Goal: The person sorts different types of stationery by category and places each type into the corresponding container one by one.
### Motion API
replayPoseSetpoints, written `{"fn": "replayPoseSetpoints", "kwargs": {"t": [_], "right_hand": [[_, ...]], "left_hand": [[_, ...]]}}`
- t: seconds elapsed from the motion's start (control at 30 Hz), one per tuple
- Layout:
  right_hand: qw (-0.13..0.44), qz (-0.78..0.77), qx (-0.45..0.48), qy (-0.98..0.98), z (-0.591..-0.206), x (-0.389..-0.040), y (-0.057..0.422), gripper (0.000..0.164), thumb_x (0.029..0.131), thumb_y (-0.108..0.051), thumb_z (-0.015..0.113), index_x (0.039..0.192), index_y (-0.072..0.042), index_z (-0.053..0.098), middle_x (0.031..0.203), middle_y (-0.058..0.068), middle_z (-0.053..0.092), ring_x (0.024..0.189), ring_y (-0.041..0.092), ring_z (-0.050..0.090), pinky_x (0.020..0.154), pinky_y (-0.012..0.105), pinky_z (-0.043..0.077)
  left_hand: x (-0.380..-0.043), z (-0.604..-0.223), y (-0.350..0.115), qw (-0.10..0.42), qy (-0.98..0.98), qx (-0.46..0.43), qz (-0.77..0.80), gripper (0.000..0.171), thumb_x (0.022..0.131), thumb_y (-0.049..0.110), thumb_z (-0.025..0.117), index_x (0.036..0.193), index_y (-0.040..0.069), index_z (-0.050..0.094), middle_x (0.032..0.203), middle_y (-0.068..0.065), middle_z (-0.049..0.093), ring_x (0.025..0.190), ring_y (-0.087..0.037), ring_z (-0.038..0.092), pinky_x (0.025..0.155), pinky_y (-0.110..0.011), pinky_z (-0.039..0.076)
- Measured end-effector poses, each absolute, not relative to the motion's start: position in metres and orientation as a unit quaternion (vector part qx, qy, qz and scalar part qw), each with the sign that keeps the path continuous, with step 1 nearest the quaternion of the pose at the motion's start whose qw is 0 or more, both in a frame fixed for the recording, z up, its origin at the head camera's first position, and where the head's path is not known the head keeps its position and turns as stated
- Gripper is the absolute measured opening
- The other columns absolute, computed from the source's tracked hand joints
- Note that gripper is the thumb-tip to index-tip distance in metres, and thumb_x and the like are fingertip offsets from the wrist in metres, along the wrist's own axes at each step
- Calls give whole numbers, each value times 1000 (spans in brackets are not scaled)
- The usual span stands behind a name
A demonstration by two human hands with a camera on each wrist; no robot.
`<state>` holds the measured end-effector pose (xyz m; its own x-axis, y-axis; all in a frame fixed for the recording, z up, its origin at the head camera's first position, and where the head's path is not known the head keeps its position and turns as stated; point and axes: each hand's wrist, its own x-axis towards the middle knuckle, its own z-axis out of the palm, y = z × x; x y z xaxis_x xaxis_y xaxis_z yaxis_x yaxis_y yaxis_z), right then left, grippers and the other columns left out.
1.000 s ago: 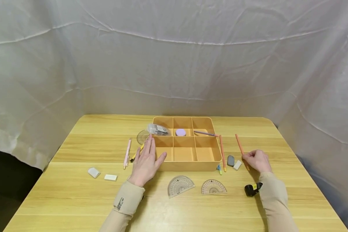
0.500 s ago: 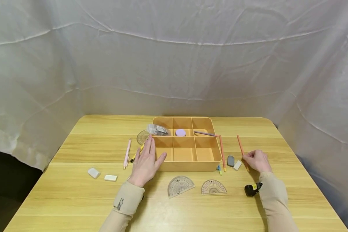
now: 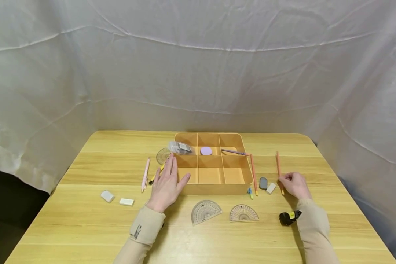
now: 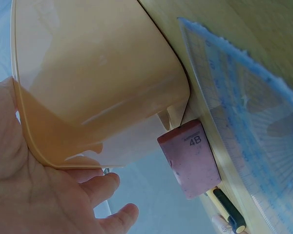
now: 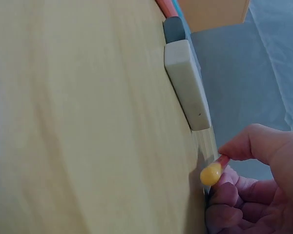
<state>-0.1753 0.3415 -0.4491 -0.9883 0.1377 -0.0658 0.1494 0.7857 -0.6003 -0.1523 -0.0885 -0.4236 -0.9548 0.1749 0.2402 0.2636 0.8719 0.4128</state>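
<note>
My right hand (image 3: pixel 296 184) pinches an orange-red pencil (image 3: pixel 278 163) between thumb and fingers, right of the divided box. The right wrist view shows the pencil's rounded yellow end (image 5: pixel 211 174) poking out from the grip, low by the tabletop. My left hand (image 3: pixel 165 187) rests, fingers extended, against the left side of the peach-coloured box (image 3: pixel 214 189). In that box sit a purple round item (image 3: pixel 206 150), a purple pencil (image 3: pixel 234 151) and a clear-cased item (image 3: pixel 180 147) leaning on the rim. An eraser marked 4B (image 4: pixel 189 158) stands out beside the box in the left wrist view.
Two clear protractors (image 3: pixel 206 212) lie in front of the box, another behind my left fingertips. A grey eraser (image 3: pixel 263 183), a white eraser (image 3: pixel 271 188) and a second orange-red pencil (image 3: pixel 254 174) lie between box and right hand. Pale erasers (image 3: pixel 127 202) and a pink pen (image 3: pixel 145 175) lie left.
My right hand has shifted slightly right, and the pencil's far end has swung right, so it points more nearly straight away from me. The left hand stays at the box.
</note>
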Motion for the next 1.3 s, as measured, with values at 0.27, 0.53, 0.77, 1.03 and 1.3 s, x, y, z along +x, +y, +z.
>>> {"fn": "replayPoseSetpoints", "kwargs": {"t": [0.27, 0.53, 0.77, 1.03, 1.3], "right_hand": [[5, -351, 73, 934, -450, -173, 342, 30, 94, -18, 50, 91, 7, 66, 79, 9, 64, 77, 25, 53, 66, 34, 41], [19, -421, 53, 905, -450, -170, 348, 44, 100, -26, 47, 102, 15, 60, 78, 5, 62, 69, 12, 54, 61, 24, 47], [31, -530, 72, 844, -447, -170, 349, 49, 102, -25, 46, 120, 20, 48, 73, -3, 64, 65, 5, 61, 54, 17, 53], [-65, -572, 77, 814, -442, -167, 338, 42, 99, -24, 52, 114, 15, 49, 64, -10, 61, 52, 1, 53, 41, 12, 45], [-207, -655, 106, 719, -427, -170, 320, 3, 91, -10, 64, 90, -9, 61, 59, -13, 60, 46, 0, 49, 40, 9, 44]], "left_hand": [[-153, -424, -90, 89, -964, -114, -224, 81, 98, 54, 37, 150, -5, 17, 159, -15, 6, 141, -33, 19, 113, -59, 16], [-153, -424, -89, 97, -962, -114, -228, 80, 98, 50, 42, 150, -6, 19, 159, -17, 12, 140, -33, 20, 112, -60, 17], [-152, -422, -89, 89, -962, -112, -231, 80, 98, 51, 40, 150, -5, 18, 159, -16, 10, 141, -33, 18, 114, -58, 14], [-153, -424, -89, 88, -963, -113, -230, 81, 98, 53, 39, 150, -5, 17, 159, -17, 10, 141, -33, 19, 114, -58, 14], [-153, -424, -89, 98, -962, -114, -228, 82, 98, 52, 41, 149, -8, 20, 158, -18, 12, 140, -34, 20, 112, -59, 18]]}}
